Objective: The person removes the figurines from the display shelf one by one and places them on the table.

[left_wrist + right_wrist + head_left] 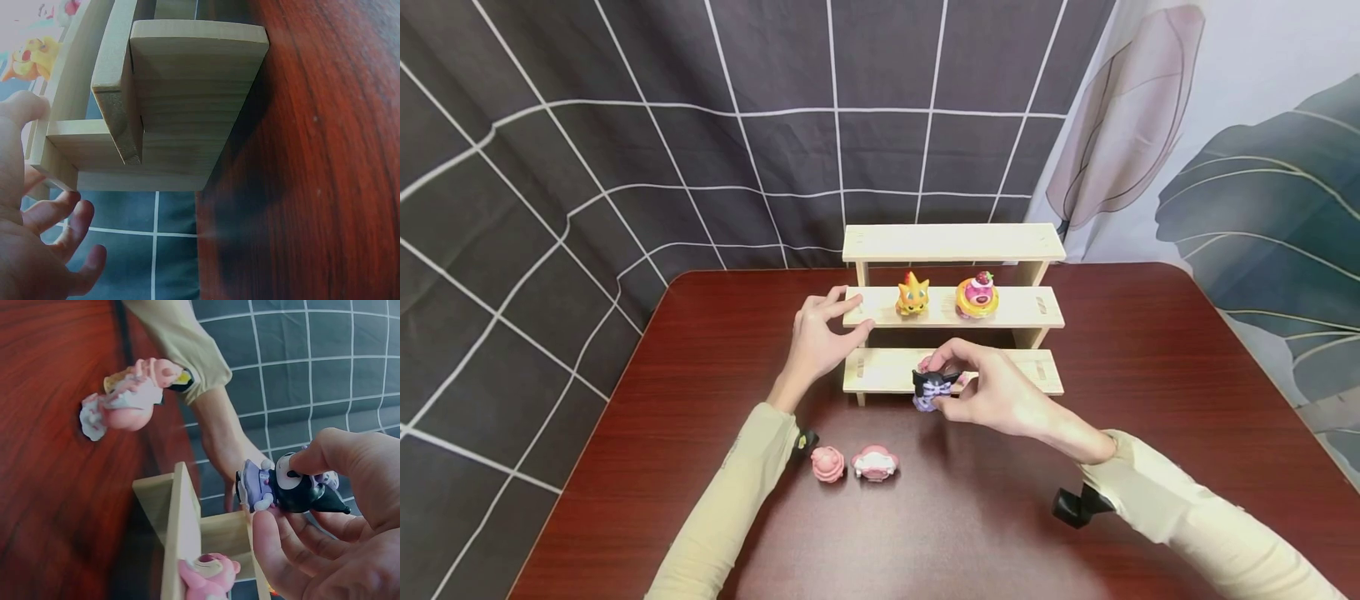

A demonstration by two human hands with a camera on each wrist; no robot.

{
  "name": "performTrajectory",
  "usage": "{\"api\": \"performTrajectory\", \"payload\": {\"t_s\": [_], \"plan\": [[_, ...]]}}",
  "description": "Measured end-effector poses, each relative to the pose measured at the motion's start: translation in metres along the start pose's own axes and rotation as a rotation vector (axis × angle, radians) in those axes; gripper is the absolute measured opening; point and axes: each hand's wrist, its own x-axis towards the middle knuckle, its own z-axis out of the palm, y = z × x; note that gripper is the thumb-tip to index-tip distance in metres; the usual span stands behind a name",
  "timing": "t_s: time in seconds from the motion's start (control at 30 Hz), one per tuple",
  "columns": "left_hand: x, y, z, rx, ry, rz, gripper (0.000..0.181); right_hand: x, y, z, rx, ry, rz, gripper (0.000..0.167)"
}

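Observation:
A three-tier wooden display stand (953,242) stands on the table. My left hand (822,335) grips the left end of its middle tier, thumb at the front edge and a finger over the top; the other fingers spread loosely in the left wrist view. With thumb and fingers, my right hand (1000,398) pinches a black-and-purple figurine (304,487) in front of the lowest tier. Behind that hand, a pink figurine (209,578) sits on the lowest tier, mostly hidden in the head view. A yellow figurine (913,296) and a pink figurine with a yellow ring (977,297) occupy the middle tier.
Two more figurines, one pink (827,464) and one pink-and-white (875,463), stand on the dark red table (970,517) near my left forearm. A dark grid-patterned curtain (775,150) hangs behind the table, with a leaf-patterned one (1262,183) at right.

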Motion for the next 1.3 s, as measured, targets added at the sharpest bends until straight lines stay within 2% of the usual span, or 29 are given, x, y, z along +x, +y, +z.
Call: {"api": "performTrajectory", "payload": {"t_s": [0.23, 0.63, 1.3], "plan": [[0.0, -0.001, 0.0, -0.007, -0.001, 0.001, 0.043, -0.007, 0.005, 0.009, 0.011, -0.02, 0.027, 0.035], [0.0, 0.0, 0.0, -0.008, -0.005, -0.003, 0.044, -0.018, 0.019, 0.021, 0.016, -0.059, 0.017, 0.034], [0.0, 0.0, -0.001, -0.007, -0.014, -0.013, 0.044, -0.03, 0.04, 0.043, 0.025, -0.069, -0.022, 0.036]]}}
